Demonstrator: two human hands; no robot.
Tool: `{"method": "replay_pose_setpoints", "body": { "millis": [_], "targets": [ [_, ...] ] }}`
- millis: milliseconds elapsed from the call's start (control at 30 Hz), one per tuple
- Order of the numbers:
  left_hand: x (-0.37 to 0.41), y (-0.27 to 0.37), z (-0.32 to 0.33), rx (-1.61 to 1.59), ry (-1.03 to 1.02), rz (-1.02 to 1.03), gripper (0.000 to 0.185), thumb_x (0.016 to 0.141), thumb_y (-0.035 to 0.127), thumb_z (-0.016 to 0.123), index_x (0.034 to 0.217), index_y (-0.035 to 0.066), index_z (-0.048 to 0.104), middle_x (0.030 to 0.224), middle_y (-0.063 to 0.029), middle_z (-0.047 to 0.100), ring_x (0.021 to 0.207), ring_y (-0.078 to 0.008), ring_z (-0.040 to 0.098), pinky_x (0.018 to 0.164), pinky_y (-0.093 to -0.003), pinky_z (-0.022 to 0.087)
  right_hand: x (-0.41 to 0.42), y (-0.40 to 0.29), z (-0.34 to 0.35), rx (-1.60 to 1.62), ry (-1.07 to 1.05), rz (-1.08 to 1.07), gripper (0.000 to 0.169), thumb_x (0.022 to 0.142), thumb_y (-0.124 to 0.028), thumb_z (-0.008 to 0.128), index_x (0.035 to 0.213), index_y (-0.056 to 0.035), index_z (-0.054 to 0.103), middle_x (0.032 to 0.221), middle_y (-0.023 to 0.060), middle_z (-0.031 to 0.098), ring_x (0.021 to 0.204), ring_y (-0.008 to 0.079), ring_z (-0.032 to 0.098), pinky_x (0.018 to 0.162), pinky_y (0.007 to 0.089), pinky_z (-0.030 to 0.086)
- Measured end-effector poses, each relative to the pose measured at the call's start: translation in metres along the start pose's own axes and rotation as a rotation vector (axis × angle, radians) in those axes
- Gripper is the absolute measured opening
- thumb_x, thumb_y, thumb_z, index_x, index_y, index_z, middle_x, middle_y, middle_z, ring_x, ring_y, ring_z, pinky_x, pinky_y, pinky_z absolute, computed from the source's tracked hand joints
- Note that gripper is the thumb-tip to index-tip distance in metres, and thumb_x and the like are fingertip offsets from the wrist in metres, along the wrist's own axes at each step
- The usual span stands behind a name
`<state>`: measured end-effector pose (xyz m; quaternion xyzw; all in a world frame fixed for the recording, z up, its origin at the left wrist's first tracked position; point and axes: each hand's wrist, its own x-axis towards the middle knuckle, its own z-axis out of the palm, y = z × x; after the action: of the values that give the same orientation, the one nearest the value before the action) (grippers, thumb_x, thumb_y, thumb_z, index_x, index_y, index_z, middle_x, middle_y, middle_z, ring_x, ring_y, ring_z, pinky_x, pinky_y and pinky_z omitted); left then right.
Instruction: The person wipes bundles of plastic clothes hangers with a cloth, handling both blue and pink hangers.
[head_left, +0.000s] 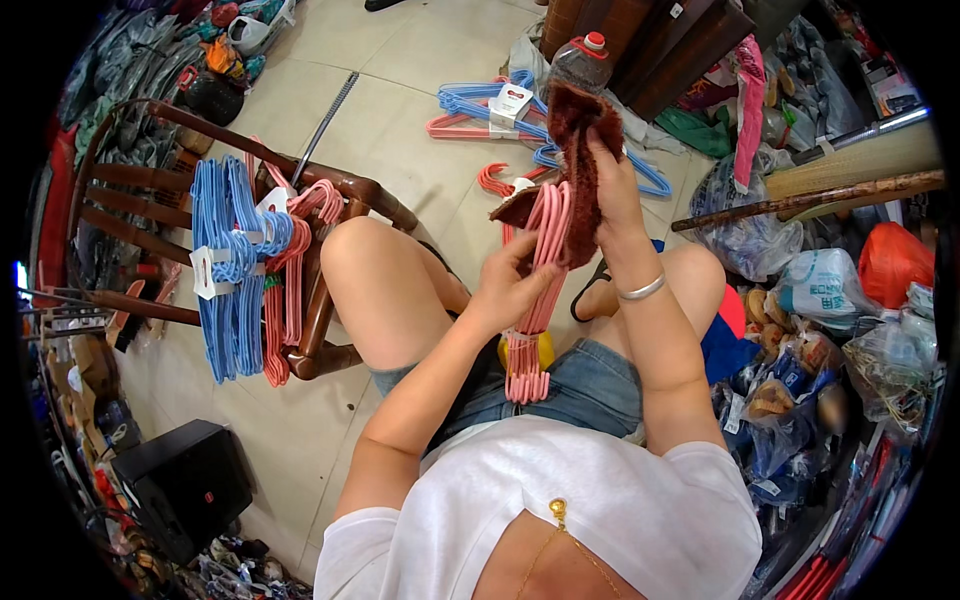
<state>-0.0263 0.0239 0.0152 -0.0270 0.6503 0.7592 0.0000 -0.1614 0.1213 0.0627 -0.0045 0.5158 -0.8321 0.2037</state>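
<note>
A bundle of pink coated clothes hangers (541, 300) is upright above my lap, its hooks towards my body. My left hand (510, 281) grips the bundle from the left, fingers and thumb around it. In my right hand (616, 184) is a dark red plush cloth (581, 187), which lies against the far end and right side of the hangers. On a brown wooden chair (330, 172) at the left rest blue hangers (232, 300) with white paper bands and more pink hangers (295, 292). Further blue and pink hangers (480, 112) lie on the floor ahead.
A large clear bottle with a red cap (581, 66) stands beyond the cloth. A wooden stick (810, 201) juts in from the right, above bagged goods (825, 289). A black speaker box (184, 484) stands at the lower left. Packed goods line both sides.
</note>
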Motion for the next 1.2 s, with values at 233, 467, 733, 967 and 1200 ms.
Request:
{"method": "replay_pose_setpoints", "body": {
  "millis": [233, 467, 733, 967, 1200],
  "targets": [
    [0.019, 0.007, -0.011, -0.237, 0.145, 0.072, 0.022, 0.085, 0.016, 0.060, 0.097, -0.002, 0.057, 0.085, -0.0038, 0.061, 0.076, -0.0073, 0.055, 0.065, -0.0224, 0.046, 0.000, 0.015, -0.021, 0.426, -0.089, 0.136, 0.031, 0.090, -0.036, 0.047, 0.104, -0.0092, 0.053, 0.093, 0.0058, 0.060, 0.084, 0.0187, 0.059, 0.078, 0.0332, 0.048],
    [0.019, -0.030, -0.015, -0.310, 0.191, -0.225, 0.028, 0.085, 0.023, 0.059, 0.096, -0.003, 0.059, 0.084, -0.0038, 0.061, 0.073, -0.0079, 0.054, 0.065, -0.0223, 0.044, -0.012, 0.027, -0.032, 0.419, -0.076, 0.154, 0.032, 0.092, -0.035, 0.044, 0.107, -0.0074, 0.051, 0.097, 0.0074, 0.059, 0.088, 0.0206, 0.058, 0.079, 0.0359, 0.048],
    [0.011, -0.067, -0.034, -0.331, 0.368, -0.247, 0.020, 0.086, 0.015, 0.058, 0.093, -0.003, 0.061, 0.083, -0.0039, 0.062, 0.073, -0.0073, 0.054, 0.066, -0.0220, 0.043, -0.020, 0.062, -0.075, 0.378, 0.002, 0.218, 0.033, 0.092, -0.033, 0.045, 0.110, -0.0058, 0.049, 0.101, 0.0081, 0.058, 0.091, 0.0199, 0.058, 0.079, 0.0347, 0.049],
    [0.005, -0.076, -0.030, -0.335, 0.278, -0.230, 0.017, 0.083, 0.010, 0.060, 0.095, -0.001, 0.058, 0.085, -0.0025, 0.061, 0.074, -0.0077, 0.055, 0.069, -0.0223, 0.044, -0.047, 0.059, -0.054, -0.014, -0.028, -0.024, 0.041, 0.092, -0.034, 0.043, 0.118, -0.0018, 0.044, 0.109, 0.0100, 0.055, 0.098, 0.0207, 0.055, 0.085, 0.0331, 0.046],
    [0.009, -0.074, -0.025, -0.255, 0.330, -0.166, 0.023, 0.080, 0.004, 0.062, 0.100, -0.002, 0.054, 0.087, -0.0043, 0.060, 0.075, -0.0087, 0.056, 0.066, -0.0222, 0.047, -0.045, 0.068, -0.042, 0.125, 0.010, -0.011, 0.037, 0.094, -0.029, 0.041, 0.119, -0.0010, 0.043, 0.115, 0.0095, 0.052, 0.103, 0.0193, 0.053, 0.090, 0.0323, 0.043]
  ]
}}
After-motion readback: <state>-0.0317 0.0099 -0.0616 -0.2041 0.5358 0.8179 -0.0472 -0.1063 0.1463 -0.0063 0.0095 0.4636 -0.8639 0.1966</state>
